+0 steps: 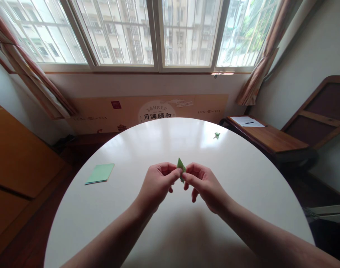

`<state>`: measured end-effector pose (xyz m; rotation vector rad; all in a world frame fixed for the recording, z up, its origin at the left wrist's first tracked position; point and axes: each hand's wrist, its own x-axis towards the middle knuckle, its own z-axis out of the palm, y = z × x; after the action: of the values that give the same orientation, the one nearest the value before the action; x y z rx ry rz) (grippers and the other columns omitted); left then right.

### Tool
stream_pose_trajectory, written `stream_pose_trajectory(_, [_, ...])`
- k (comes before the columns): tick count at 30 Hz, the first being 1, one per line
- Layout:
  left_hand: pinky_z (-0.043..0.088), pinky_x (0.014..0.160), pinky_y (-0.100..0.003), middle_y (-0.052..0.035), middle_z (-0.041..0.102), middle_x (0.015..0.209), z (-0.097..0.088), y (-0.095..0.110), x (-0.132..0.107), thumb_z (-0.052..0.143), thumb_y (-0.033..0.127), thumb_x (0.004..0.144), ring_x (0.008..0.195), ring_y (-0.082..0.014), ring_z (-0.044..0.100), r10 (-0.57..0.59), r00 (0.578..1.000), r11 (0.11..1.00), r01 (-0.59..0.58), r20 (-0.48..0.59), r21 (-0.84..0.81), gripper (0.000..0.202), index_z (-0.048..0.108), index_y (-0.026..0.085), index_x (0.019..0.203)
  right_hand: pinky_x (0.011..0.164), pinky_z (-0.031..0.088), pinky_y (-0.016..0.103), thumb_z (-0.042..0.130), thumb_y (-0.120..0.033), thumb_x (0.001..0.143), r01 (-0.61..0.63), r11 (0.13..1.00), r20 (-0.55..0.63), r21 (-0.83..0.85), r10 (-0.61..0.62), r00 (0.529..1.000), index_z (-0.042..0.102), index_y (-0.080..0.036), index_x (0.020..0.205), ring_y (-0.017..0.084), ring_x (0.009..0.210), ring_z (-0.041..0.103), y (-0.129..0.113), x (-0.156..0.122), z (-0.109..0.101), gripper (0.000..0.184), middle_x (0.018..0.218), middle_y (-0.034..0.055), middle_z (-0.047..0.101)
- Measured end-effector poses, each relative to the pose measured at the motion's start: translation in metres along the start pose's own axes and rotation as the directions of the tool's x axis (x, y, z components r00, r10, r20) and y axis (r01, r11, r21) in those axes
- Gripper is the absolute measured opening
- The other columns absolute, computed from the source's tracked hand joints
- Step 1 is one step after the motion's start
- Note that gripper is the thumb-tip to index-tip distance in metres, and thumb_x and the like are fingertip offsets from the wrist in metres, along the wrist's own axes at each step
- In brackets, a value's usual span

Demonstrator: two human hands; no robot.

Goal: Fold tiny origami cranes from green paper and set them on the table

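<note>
A small folded piece of green paper (180, 163) is pinched between my two hands above the middle of the white round table (125, 238). Its pointed tip sticks up past my fingers, and a bit of its lower end shows below them. My left hand (160, 182) grips it from the left with thumb and forefinger. From the right, my right hand (205, 184) pinches its edge, with the lower fingers curled loosely. My thumbs nearly meet on the paper and hide its middle folds.
To the left lies a stack of light green square paper (100, 173). A small folded green paper figure (217, 135) stands at the table's far right. Beyond the edge, a wooden side table (281, 139) holds a white sheet (242, 121) and a pen (249, 123).
</note>
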<state>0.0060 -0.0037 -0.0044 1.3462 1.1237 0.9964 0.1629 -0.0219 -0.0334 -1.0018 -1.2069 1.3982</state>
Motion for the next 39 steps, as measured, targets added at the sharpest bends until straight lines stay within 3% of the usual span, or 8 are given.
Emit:
stream_pose_trajectory(6, [0.039,0.044,-0.020,-0.0014,0.066,0.064,0.0006,-0.0029,0.0006,0.070,0.030,0.074,0.052,-0.0100,0.050,-0.002,1.000,1.000,0.001,0.026,0.010,0.016,0.071,0.013,0.073,0.034,0.042,0.016,0.073,-0.038,0.079,-0.028,1.000,-0.011,-0.006,0.028,1.000,0.065,-0.016,0.075,0.014,0.060,0.057,0.0009,0.0015,-0.0009,0.023,0.065,0.0003,0.059])
stream_pose_trajectory(16, [0.039,0.045,-0.019,-0.0026,0.066,0.062,-0.0007,-0.0008,0.0028,0.071,0.034,0.076,0.055,-0.0113,0.055,-0.024,0.996,0.999,0.027,0.082,-0.032,0.022,0.068,0.013,0.071,0.037,0.042,0.017,0.069,-0.034,0.080,-0.037,0.998,0.036,-0.046,0.039,0.999,0.066,-0.016,0.075,0.014,0.062,0.058,-0.0017,-0.0009,0.0003,0.019,0.070,0.0026,0.063])
stream_pose_trajectory(21, [0.036,0.043,-0.017,-0.0002,0.062,0.056,-0.0014,-0.0022,0.0022,0.071,0.033,0.077,0.048,-0.0073,0.044,0.000,0.997,0.996,0.006,0.072,-0.083,0.024,0.067,0.013,0.065,0.037,0.043,0.017,0.072,-0.037,0.079,-0.044,0.998,0.046,-0.044,0.046,0.998,0.066,-0.015,0.076,0.015,0.062,0.058,-0.0015,-0.0007,0.0011,0.022,0.066,0.0016,0.061])
stream_pose_trajectory(25, [0.035,0.041,-0.016,0.0014,0.055,0.055,-0.0016,-0.0014,0.0028,0.074,0.037,0.076,0.051,-0.0087,0.043,-0.043,0.996,0.995,0.049,0.075,-0.082,0.026,0.068,0.013,0.067,0.037,0.042,0.017,0.072,-0.033,0.078,-0.057,0.998,0.031,-0.013,0.057,0.998,0.066,-0.015,0.074,0.015,0.063,0.058,-0.0041,0.0001,0.0002,0.019,0.067,0.0022,0.062])
stream_pose_trajectory(31, [0.036,0.038,-0.016,-0.0044,0.061,0.074,-0.0062,0.0009,0.0053,0.064,0.042,0.083,0.061,-0.0118,0.046,-0.058,0.997,0.989,0.063,0.042,-0.133,0.031,0.072,0.013,0.077,0.037,0.041,0.017,0.072,-0.029,0.077,-0.062,0.996,-0.010,0.058,0.063,0.998,0.065,-0.017,0.071,0.014,0.061,0.057,-0.0049,0.0000,-0.0023,0.016,0.066,0.0012,0.060])
stream_pose_trajectory(39, [0.038,0.039,-0.017,0.0020,0.053,0.055,-0.0061,0.0021,0.0028,0.070,0.033,0.075,0.051,-0.0100,0.046,-0.039,0.996,0.999,0.036,0.080,0.034,0.019,0.072,0.013,0.074,0.037,0.040,0.017,0.073,-0.030,0.076,-0.063,0.996,-0.019,0.070,0.064,0.998,0.067,-0.016,0.072,0.014,0.061,0.056,-0.0054,0.0015,-0.0021,0.016,0.065,0.0013,0.060])
